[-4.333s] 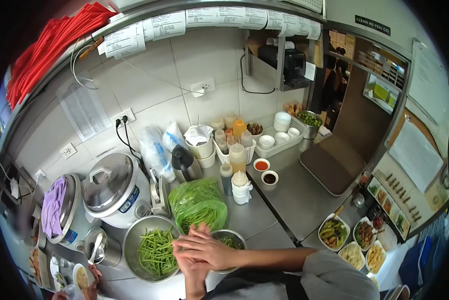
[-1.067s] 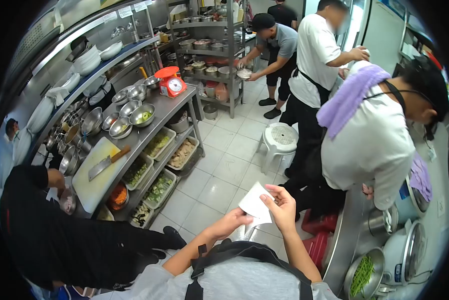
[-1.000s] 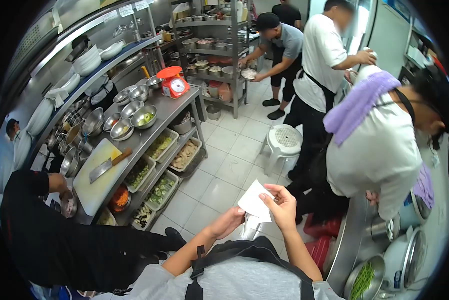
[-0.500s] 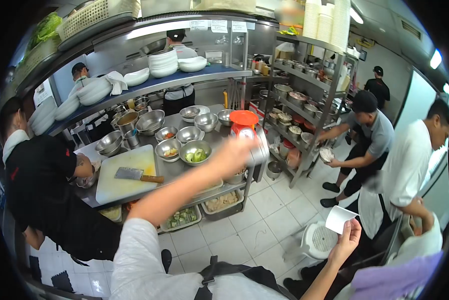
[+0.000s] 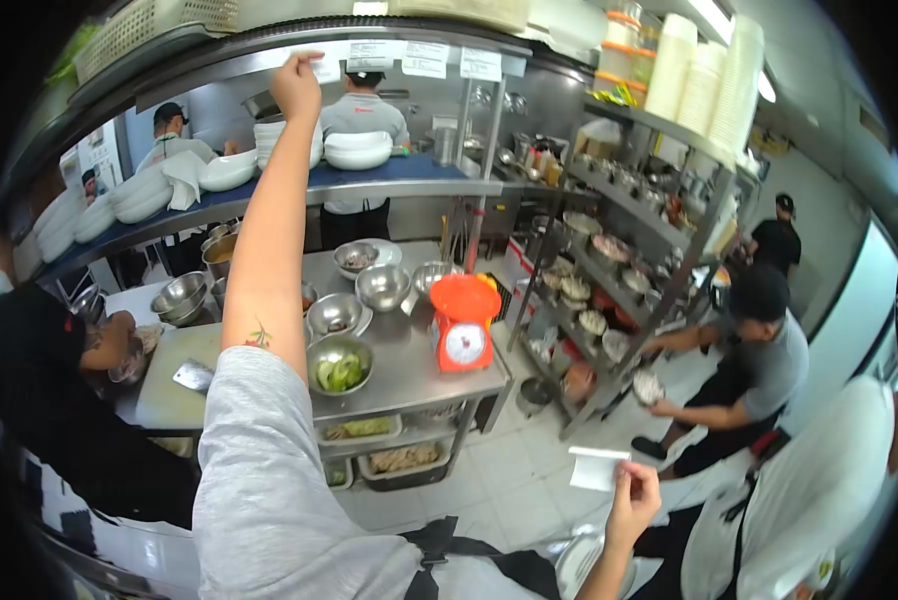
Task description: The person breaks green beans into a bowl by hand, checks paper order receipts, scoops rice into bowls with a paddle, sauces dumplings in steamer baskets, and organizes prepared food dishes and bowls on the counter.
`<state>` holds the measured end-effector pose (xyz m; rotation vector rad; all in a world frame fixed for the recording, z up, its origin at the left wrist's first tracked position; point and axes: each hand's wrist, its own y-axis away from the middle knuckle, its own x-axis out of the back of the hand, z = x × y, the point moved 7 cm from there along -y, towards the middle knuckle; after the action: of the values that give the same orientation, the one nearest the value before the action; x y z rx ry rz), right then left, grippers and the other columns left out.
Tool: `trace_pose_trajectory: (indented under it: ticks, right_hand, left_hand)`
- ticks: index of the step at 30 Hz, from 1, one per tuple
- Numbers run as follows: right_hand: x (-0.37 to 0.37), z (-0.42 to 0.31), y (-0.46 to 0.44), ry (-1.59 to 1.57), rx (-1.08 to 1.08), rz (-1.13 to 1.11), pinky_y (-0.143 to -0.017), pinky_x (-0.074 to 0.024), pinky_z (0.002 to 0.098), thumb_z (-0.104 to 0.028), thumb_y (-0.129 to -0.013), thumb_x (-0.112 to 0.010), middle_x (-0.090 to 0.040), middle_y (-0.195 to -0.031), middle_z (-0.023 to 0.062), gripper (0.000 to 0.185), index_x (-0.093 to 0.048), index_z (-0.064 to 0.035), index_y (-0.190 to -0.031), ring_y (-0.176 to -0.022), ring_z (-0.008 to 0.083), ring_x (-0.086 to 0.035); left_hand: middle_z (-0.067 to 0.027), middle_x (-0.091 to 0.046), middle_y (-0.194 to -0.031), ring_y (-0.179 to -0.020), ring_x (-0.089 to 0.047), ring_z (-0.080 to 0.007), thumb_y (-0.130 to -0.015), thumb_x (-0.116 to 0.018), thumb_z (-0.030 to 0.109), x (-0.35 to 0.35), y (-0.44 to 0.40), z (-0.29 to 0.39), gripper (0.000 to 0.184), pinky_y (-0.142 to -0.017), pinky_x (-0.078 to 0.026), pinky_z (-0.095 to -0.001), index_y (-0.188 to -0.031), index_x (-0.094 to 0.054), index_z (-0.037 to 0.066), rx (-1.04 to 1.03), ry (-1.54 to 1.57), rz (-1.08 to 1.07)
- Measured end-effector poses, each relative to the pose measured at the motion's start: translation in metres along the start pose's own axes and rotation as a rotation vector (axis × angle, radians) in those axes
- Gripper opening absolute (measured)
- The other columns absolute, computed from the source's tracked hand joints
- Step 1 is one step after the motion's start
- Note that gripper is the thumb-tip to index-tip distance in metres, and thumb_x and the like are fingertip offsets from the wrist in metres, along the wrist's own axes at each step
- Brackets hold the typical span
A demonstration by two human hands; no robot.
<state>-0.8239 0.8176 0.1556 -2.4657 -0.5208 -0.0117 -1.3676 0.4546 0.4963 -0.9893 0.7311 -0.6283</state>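
My left hand (image 5: 297, 90) is raised high at the rail above the pass shelf, fingers pinched on a small white paper slip (image 5: 326, 68). Several printed order slips (image 5: 425, 58) hang to its right. Low on the right, my right hand (image 5: 633, 498) pinches a curled white piece of paper (image 5: 597, 470) between thumb and fingers. Below my left forearm a steel bowl of cut green vegetables (image 5: 340, 366) sits on the counter. An orange dial scale (image 5: 464, 325) stands near the counter's corner.
A cleaver (image 5: 194, 376) lies on a cutting board (image 5: 167, 400) beside a co-worker (image 5: 64, 400) on the left. White bowls (image 5: 359, 150) line the pass shelf. A rack of pots (image 5: 634, 205) stands right. Two co-workers (image 5: 754, 365) (image 5: 789, 500) are close on the right.
My left hand has swung up and left from over the counter to the rail. The view has shifted; my right hand still holds the paper, now further left and lower.
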Motion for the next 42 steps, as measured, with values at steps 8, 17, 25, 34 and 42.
trace_pose_trajectory:
  ticks: [8, 17, 25, 34, 42]
  right_hand:
    - [-0.006, 0.062, -0.067, 0.104, -0.064, 0.019, -0.070, -0.0419, 0.0192, 0.002, -0.086, -0.057, -0.053, -0.084, 0.0013, 0.005, -0.059, 0.0030, -0.091, -0.078, 0.0076, -0.052]
    - [-0.027, 0.085, -0.147, 0.064, -0.013, -0.012, -0.060, -0.0433, 0.0212, 0.004, -0.079, -0.065, -0.059, -0.076, 0.0060, 0.003, -0.065, 0.0017, -0.082, -0.067, 0.0098, -0.054]
    - [-0.007, 0.124, -0.208, 0.099, -0.032, -0.060, -0.058, -0.0441, 0.0214, 0.004, -0.077, -0.063, -0.062, -0.076, 0.0064, 0.012, -0.069, -0.0002, -0.086, -0.063, 0.0101, -0.056]
    - [-0.039, 0.144, -0.219, -0.008, -0.106, -0.263, -0.065, -0.0478, 0.0230, 0.006, -0.075, -0.062, -0.064, -0.080, 0.0067, 0.015, -0.068, -0.0001, -0.087, -0.071, 0.0115, -0.060]
    - [-0.055, 0.158, -0.219, -0.055, -0.134, -0.340, -0.064, -0.0479, 0.0235, 0.006, -0.075, -0.062, -0.065, -0.080, 0.0066, 0.016, -0.069, -0.0008, -0.088, -0.069, 0.0119, -0.061]
  left_hand:
    - [-0.0167, -0.067, -0.096, -0.071, -0.069, -0.0232, -0.089, -0.047, 0.009, -0.052, 0.012, -0.072, 0.031, -0.057, -0.058, -0.0323, -0.115, -0.062, 0.001, 0.376, 0.394, -0.167]
    - [-0.0148, -0.068, -0.081, -0.060, -0.067, -0.0204, -0.087, -0.052, 0.015, -0.061, -0.023, -0.136, 0.036, -0.052, -0.053, -0.0272, -0.122, -0.060, 0.010, 0.420, -0.013, -0.190]
    - [-0.0113, -0.065, -0.101, -0.080, -0.067, -0.0204, -0.092, -0.051, 0.018, -0.041, -0.047, -0.098, 0.030, -0.065, -0.054, -0.0300, -0.118, -0.063, 0.012, -0.089, -0.041, -0.119]
    - [-0.0147, -0.066, -0.104, -0.089, -0.065, -0.0222, -0.081, -0.062, 0.041, -0.059, -0.115, -0.224, 0.054, -0.075, -0.053, -0.0316, -0.108, -0.062, -0.005, -0.001, -0.237, -0.324]
    - [-0.0130, -0.064, -0.107, -0.093, -0.063, -0.0217, -0.081, -0.064, 0.040, -0.060, -0.154, -0.197, 0.052, -0.080, -0.050, -0.0376, -0.113, -0.062, -0.001, 0.000, -0.364, -0.278]
